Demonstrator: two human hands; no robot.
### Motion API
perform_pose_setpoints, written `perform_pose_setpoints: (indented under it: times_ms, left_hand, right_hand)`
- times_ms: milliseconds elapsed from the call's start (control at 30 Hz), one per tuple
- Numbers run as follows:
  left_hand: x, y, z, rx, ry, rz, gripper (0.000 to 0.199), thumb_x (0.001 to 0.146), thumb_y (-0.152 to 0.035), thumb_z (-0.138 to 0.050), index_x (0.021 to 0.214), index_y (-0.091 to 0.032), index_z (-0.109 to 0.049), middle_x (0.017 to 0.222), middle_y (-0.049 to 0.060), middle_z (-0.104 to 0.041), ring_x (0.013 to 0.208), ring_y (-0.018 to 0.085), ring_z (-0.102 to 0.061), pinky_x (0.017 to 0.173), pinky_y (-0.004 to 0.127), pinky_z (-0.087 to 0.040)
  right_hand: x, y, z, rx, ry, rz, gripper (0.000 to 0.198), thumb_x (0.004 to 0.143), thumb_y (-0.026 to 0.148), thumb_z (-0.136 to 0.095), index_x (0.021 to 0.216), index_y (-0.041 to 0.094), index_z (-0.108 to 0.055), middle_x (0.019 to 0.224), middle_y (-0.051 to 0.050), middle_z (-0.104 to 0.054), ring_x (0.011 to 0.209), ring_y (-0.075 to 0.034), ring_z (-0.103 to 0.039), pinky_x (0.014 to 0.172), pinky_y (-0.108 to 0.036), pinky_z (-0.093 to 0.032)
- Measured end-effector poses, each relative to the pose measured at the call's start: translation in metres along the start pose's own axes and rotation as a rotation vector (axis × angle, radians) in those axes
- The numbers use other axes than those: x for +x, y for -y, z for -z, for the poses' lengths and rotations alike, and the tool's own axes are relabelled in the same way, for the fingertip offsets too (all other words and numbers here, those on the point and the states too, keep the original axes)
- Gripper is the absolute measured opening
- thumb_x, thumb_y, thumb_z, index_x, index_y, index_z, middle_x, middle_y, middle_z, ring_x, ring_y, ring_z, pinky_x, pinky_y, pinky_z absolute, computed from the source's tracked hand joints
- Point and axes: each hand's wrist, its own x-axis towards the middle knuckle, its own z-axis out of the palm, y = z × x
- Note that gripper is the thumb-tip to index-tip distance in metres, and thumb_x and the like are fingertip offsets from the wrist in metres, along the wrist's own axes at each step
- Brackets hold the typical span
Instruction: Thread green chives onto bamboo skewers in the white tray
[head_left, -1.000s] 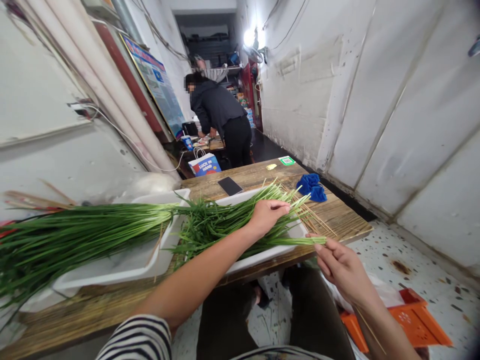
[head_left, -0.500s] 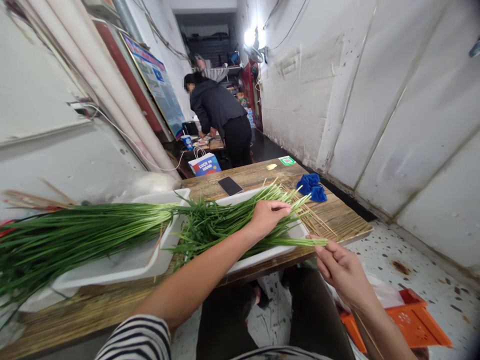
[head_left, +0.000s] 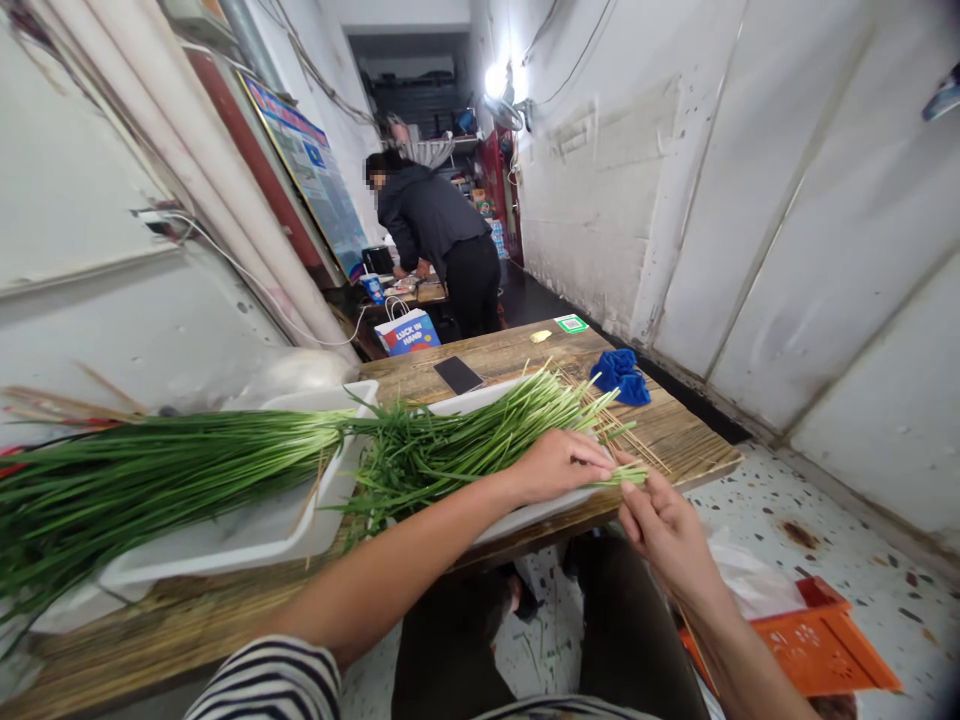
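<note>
My left hand [head_left: 559, 465] reaches across the near tray, its fingers closed on a small bunch of garlic chives [head_left: 628, 474]. My right hand [head_left: 667, 525] pinches the pale cut ends of the same bunch, close to the left fingertips. A thin wooden skewer [head_left: 699, 645] shows along my right wrist; how it is held is hidden. More loose garlic chives [head_left: 442, 450] lie in the near white tray [head_left: 517, 522], pale ends to the right. Beside the tray several bamboo skewers [head_left: 641, 447] rest on the table.
A second white tray [head_left: 225, 560] at left bears long chives [head_left: 187, 470]. On the wooden table [head_left: 697, 455] are a phone [head_left: 458, 376], a blue cloth item [head_left: 621, 377] and a QR card [head_left: 571, 324]. An orange basket [head_left: 825, 645] stands lower right. A person [head_left: 442, 235] bends over farther back.
My left hand has moved right and down from above the loose chives to the bunch at my right fingers. My right hand keeps its pinch, shifted slightly left.
</note>
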Motion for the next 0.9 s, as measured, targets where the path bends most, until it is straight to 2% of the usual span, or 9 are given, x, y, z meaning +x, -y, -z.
perform_pose_setpoints:
  times_ms: [67,167,233,400,567,633,733,833,900]
  left_hand:
    - [0.000,-0.002,0.002,0.054,0.023,-0.029,0.020,0.079,-0.027,-0.061,0.085,-0.014,-0.075,0.089,0.008,-0.072,0.086,0.015,-0.065,0.081,0.023,-0.049]
    - [0.002,0.001,0.006,0.252,-0.162,0.081,0.022,0.083,-0.026,-0.056,0.085,-0.015,-0.075,0.086,0.006,-0.072,0.080,0.015,-0.063,0.076,0.024,-0.047]
    - [0.004,0.006,0.006,0.413,-0.224,0.138,0.019,0.082,-0.025,-0.058,0.084,-0.017,-0.075,0.084,0.005,-0.072,0.078,0.015,-0.062,0.075,0.025,-0.046]
    - [0.006,0.017,0.000,0.597,-0.234,0.119,0.016,0.080,-0.026,-0.061,0.081,-0.018,-0.075,0.077,0.004,-0.070,0.075,0.016,-0.059,0.075,0.028,-0.044]
    - [0.008,0.013,0.004,0.511,-0.315,0.096,0.018,0.079,-0.020,-0.058,0.074,-0.016,-0.074,0.077,0.004,-0.071,0.075,0.014,-0.060,0.075,0.025,-0.044]
    - [0.009,0.012,0.007,0.417,-0.378,0.148,0.018,0.078,-0.020,-0.057,0.078,-0.016,-0.074,0.079,0.003,-0.072,0.072,0.013,-0.061,0.070,0.023,-0.045]
    - [0.010,0.012,0.011,0.292,-0.384,0.232,0.022,0.077,-0.022,-0.057,0.090,-0.014,-0.073,0.079,0.003,-0.072,0.068,0.013,-0.062,0.065,0.022,-0.047]
    - [0.009,0.012,0.013,0.215,-0.363,0.228,0.031,0.078,-0.021,-0.056,0.104,-0.014,-0.070,0.092,0.005,-0.073,0.080,0.016,-0.066,0.078,0.026,-0.050]
    - [0.009,0.011,0.012,0.196,-0.357,0.215,0.031,0.079,-0.021,-0.055,0.106,-0.015,-0.070,0.103,0.006,-0.071,0.091,0.017,-0.066,0.087,0.028,-0.049]
  right_hand:
    - [0.002,-0.002,0.000,0.026,-0.010,0.007,0.042,0.086,0.043,-0.058,0.118,0.015,-0.052,0.043,0.011,-0.036,0.037,-0.005,-0.025,0.036,-0.016,-0.018]
    - [0.001,-0.005,0.000,0.077,-0.033,-0.032,0.043,0.084,0.044,-0.060,0.116,0.015,-0.053,0.043,0.011,-0.035,0.037,-0.004,-0.025,0.036,-0.015,-0.017]
    - [0.000,-0.006,0.000,0.095,-0.042,-0.058,0.043,0.084,0.045,-0.060,0.115,0.015,-0.053,0.043,0.011,-0.035,0.037,-0.004,-0.023,0.035,-0.015,-0.016]
    - [-0.004,-0.003,0.001,0.069,-0.036,-0.081,0.040,0.084,0.045,-0.060,0.110,0.015,-0.054,0.043,0.011,-0.035,0.037,-0.004,-0.022,0.035,-0.014,-0.015]
    - [-0.007,0.000,0.004,0.025,-0.023,-0.092,0.036,0.082,0.047,-0.062,0.099,0.016,-0.054,0.044,0.011,-0.036,0.036,-0.004,-0.023,0.034,-0.015,-0.016]
    - [-0.008,0.001,0.006,0.014,-0.015,-0.098,0.036,0.081,0.048,-0.062,0.095,0.016,-0.054,0.043,0.010,-0.036,0.036,-0.004,-0.023,0.035,-0.015,-0.016]
    - [-0.008,0.003,0.007,0.000,-0.004,-0.096,0.036,0.082,0.048,-0.062,0.096,0.016,-0.055,0.043,0.010,-0.036,0.037,-0.005,-0.023,0.036,-0.016,-0.016]
    - [-0.007,0.005,0.008,-0.006,0.010,-0.091,0.035,0.083,0.047,-0.061,0.096,0.016,-0.055,0.044,0.010,-0.035,0.037,-0.005,-0.022,0.036,-0.017,-0.016]
    - [-0.006,0.005,0.008,-0.009,0.012,-0.091,0.035,0.082,0.047,-0.061,0.095,0.016,-0.056,0.044,0.010,-0.035,0.037,-0.005,-0.023,0.036,-0.017,-0.016]
